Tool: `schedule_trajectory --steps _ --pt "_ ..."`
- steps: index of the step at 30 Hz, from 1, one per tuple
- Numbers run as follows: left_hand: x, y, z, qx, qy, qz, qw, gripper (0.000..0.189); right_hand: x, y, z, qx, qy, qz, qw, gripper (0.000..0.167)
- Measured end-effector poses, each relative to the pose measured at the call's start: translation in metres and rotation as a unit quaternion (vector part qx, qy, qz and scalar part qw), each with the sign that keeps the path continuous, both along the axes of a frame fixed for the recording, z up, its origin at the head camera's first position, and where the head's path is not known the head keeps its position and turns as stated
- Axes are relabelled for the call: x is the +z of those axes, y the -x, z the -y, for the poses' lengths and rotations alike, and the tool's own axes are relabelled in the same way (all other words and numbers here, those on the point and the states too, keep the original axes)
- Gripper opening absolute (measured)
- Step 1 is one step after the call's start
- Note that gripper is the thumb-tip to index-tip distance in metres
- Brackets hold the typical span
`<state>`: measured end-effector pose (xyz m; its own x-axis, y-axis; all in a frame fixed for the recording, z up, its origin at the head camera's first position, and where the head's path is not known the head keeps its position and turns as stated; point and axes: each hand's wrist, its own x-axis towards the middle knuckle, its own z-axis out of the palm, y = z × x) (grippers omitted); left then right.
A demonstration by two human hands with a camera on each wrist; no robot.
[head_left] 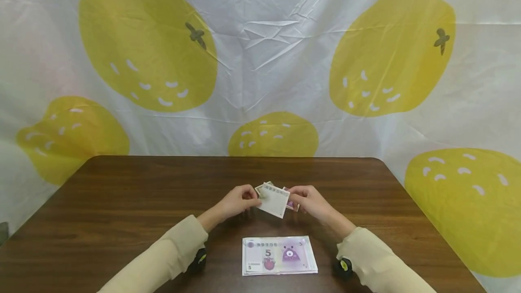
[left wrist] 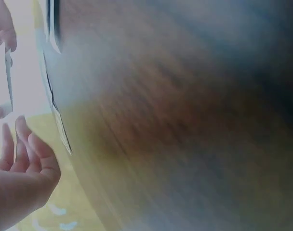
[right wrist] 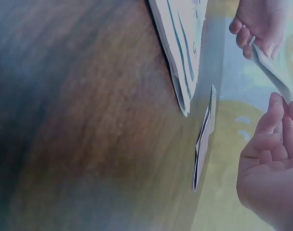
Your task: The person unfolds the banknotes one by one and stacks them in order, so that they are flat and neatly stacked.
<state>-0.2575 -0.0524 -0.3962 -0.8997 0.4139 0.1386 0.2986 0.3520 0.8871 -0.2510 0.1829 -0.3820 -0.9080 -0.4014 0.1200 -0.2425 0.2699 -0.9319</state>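
Note:
A pale play-money banknote [head_left: 273, 201] with a printed strip along its top edge is held up, tilted, between two hands. My left hand [head_left: 240, 200] pinches its left side between thumb and fingers. At its upper right corner my right hand [head_left: 311, 202] grips it with fingertips and thumb. Behind it, mostly hidden, lie other notes on the table, a purple one [head_left: 294, 205] showing at the right. Both wrist views catch the held note [right wrist: 271, 72] nearly edge-on. Nearer the front is a stack of purple 5 notes [head_left: 281, 255] with a one-eyed monster print.
The dark wooden table [head_left: 122, 211] extends on both sides of the arms. A white cloth with large yellow fruit prints [head_left: 146, 44] hangs behind its far edge. Black wrist devices [head_left: 344, 267] sit under the sleeves, on either side of the stack.

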Motion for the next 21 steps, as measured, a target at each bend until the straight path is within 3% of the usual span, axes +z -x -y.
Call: schedule_trajectory --steps 4,8,10,21 --pt "0.004 -0.003 -0.003 0.004 -0.002 -0.082 0.9966 0.024 0.000 -0.002 0.001 0.014 -0.001 0.007 0.9999 0.020" --pt "0.009 -0.005 -0.006 -0.008 -0.005 -0.171 0.9853 0.035 -0.001 -0.003 0.002 0.020 -0.002 0.016 0.9997 0.019" --pt "0.010 -0.006 -0.008 -0.014 -0.001 -0.198 0.9802 0.034 -0.002 -0.003 0.002 0.021 -0.002 0.024 0.9995 0.018" --pt "0.011 -0.011 -0.014 -0.037 -0.006 -0.216 0.9757 0.019 -0.001 -0.008 0.003 0.019 0.009 0.051 0.9985 0.013"
